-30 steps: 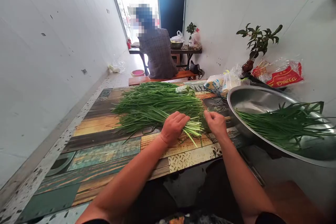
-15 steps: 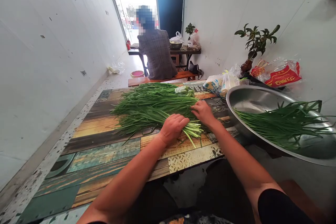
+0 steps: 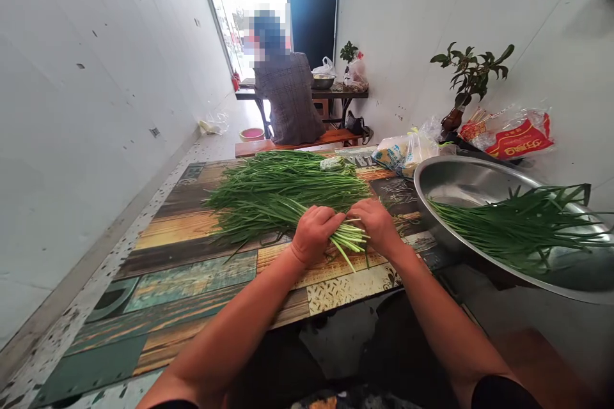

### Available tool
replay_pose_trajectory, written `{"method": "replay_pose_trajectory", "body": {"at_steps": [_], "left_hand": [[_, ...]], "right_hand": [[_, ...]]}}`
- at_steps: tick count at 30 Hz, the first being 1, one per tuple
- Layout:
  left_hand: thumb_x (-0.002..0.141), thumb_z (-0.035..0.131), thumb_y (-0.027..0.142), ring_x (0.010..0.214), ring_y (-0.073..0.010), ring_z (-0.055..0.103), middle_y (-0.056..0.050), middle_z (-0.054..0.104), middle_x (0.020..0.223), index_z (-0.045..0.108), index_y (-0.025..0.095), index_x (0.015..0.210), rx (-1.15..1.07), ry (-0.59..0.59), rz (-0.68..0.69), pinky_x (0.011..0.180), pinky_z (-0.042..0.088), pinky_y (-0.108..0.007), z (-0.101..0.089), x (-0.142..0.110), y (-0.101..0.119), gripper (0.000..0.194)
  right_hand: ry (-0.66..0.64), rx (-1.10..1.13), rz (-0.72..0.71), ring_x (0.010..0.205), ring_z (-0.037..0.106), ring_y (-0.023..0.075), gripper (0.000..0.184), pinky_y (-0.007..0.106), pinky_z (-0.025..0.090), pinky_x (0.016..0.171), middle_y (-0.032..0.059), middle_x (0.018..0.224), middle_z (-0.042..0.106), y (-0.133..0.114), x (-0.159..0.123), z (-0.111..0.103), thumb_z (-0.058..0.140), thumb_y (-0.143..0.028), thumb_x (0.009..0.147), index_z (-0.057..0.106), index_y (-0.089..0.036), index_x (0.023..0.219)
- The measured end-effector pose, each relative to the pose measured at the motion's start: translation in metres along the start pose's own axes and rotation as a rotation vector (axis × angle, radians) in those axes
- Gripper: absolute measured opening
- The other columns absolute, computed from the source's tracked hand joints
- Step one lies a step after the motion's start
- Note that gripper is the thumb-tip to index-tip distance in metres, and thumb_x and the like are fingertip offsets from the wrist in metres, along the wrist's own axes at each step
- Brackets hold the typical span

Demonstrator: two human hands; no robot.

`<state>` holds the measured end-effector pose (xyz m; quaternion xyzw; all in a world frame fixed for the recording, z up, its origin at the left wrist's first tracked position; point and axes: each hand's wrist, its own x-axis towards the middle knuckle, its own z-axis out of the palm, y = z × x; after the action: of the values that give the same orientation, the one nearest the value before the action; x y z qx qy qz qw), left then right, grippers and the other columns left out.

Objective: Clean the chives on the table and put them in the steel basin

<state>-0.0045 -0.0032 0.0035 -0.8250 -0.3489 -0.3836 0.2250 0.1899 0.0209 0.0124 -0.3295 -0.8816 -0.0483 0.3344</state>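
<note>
My left hand [image 3: 314,233] is closed around a bunch of garlic chives [image 3: 348,238], whose pale stem ends stick out to the right. Close beside it, my right hand [image 3: 377,225] has its fingers pinched at those stem ends, near the left thumb; the fingertips are partly hidden. Behind the hands lies a large pile of garlic chives [image 3: 283,182], leaves to the left, on the patterned table [image 3: 192,278]. More chives [image 3: 518,223] rest in a wide steel basin [image 3: 455,172] on the right, some leaves hanging over its rim.
Plastic bags [image 3: 407,150] lie by the table's far right corner, with a potted plant [image 3: 472,73] and a red bag [image 3: 520,137] behind the basin. Trimmed bits [image 3: 398,190] are scattered near the basin. A person [image 3: 290,99] sits on a bench at another table, back turned.
My right hand moved from right of the stem ends to the pile's edge, then down and in against the bunch beside my left hand. The left hand keeps its hold in place.
</note>
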Motion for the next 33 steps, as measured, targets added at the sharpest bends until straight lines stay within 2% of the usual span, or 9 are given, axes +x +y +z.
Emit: {"method": "replay_pose_trajectory", "body": {"at_steps": [5,11,17,20,23,26,29,31,33], "left_hand": [[0.097,0.038,0.022,0.065,-0.0137,0.049,-0.002,0.060,0.074,0.062,0.018,0.101,0.042,0.084,0.048,0.063,0.034,-0.028,-0.005,-0.001,0.000,0.024],[0.095,0.039,0.016,0.068,-0.0142,0.051,-0.003,0.061,0.078,0.057,0.020,0.111,0.042,0.108,0.064,0.065,0.036,-0.029,-0.006,-0.004,-0.002,0.025],[0.096,0.040,0.019,0.069,-0.0136,0.051,-0.003,0.059,0.080,0.056,0.023,0.118,0.067,0.018,0.031,0.065,0.036,-0.029,-0.002,-0.005,-0.002,0.028],[0.095,0.041,0.019,0.067,-0.0131,0.049,-0.002,0.057,0.077,0.057,0.024,0.116,0.086,0.035,0.023,0.065,0.034,-0.028,-0.002,-0.004,-0.001,0.027],[0.095,0.043,0.019,0.065,-0.0126,0.047,-0.001,0.057,0.075,0.060,0.023,0.106,0.126,0.062,0.051,0.063,0.034,-0.028,-0.003,-0.002,0.000,0.021],[0.095,0.044,0.019,0.065,-0.0126,0.047,-0.001,0.059,0.076,0.060,0.020,0.097,0.144,0.091,0.072,0.063,0.034,-0.028,-0.004,-0.001,0.000,0.017],[0.095,0.042,0.018,0.066,-0.0128,0.049,-0.002,0.060,0.077,0.059,0.020,0.102,0.112,0.092,0.051,0.063,0.034,-0.029,-0.004,-0.003,-0.001,0.019],[0.095,0.041,0.017,0.068,-0.0131,0.050,-0.002,0.060,0.078,0.058,0.021,0.106,0.073,0.077,0.039,0.064,0.034,-0.029,-0.002,-0.005,-0.002,0.021],[0.095,0.040,0.017,0.068,-0.0133,0.051,-0.002,0.060,0.078,0.058,0.021,0.107,0.063,0.069,0.037,0.064,0.034,-0.029,-0.001,-0.006,-0.003,0.022]], "right_hand": [[0.056,0.066,0.042,0.086,0.058,0.0198,0.019,0.034,0.044,0.079,0.0073,0.089,0.069,-0.004,-0.001,-0.002,0.050,-0.026,0.092,0.066,-0.018,0.086],[0.162,0.195,0.277,0.086,0.061,0.0193,0.018,0.033,0.047,0.081,0.0061,0.086,0.069,-0.007,-0.002,-0.009,0.050,-0.027,0.091,0.066,-0.020,0.085],[0.035,0.341,0.223,0.086,0.062,0.0180,0.015,0.032,0.048,0.080,0.0055,0.088,0.070,-0.011,-0.001,-0.011,0.053,-0.025,0.089,0.067,-0.020,0.087],[-0.013,0.393,0.193,0.086,0.062,0.0176,0.014,0.031,0.048,0.078,0.0056,0.089,0.070,-0.012,0.000,-0.012,0.054,-0.025,0.088,0.067,-0.020,0.089],[-0.015,0.392,0.206,0.085,0.062,0.0173,0.013,0.030,0.048,0.077,0.0050,0.087,0.070,-0.012,0.001,-0.014,0.055,-0.024,0.087,0.068,-0.019,0.086],[0.094,0.358,0.314,0.082,0.062,0.0173,0.014,0.029,0.047,0.076,0.0047,0.083,0.069,-0.011,0.002,-0.015,0.055,-0.026,0.087,0.067,-0.019,0.082],[0.185,0.323,0.467,0.078,0.062,0.0172,0.017,0.028,0.046,0.071,0.0050,0.083,0.070,-0.007,0.001,-0.015,0.055,-0.030,0.086,0.067,-0.018,0.080],[0.206,0.298,0.557,0.072,0.060,0.0162,0.019,0.027,0.044,0.067,0.0039,0.080,0.069,-0.001,-0.001,-0.015,0.055,-0.033,0.084,0.066,-0.018,0.078],[0.188,0.258,0.635,0.061,0.055,0.0140,0.026,0.026,0.040,0.060,0.0009,0.068,0.065,0.004,-0.003,-0.015,0.056,-0.039,0.083,0.064,-0.018,0.070]]}}
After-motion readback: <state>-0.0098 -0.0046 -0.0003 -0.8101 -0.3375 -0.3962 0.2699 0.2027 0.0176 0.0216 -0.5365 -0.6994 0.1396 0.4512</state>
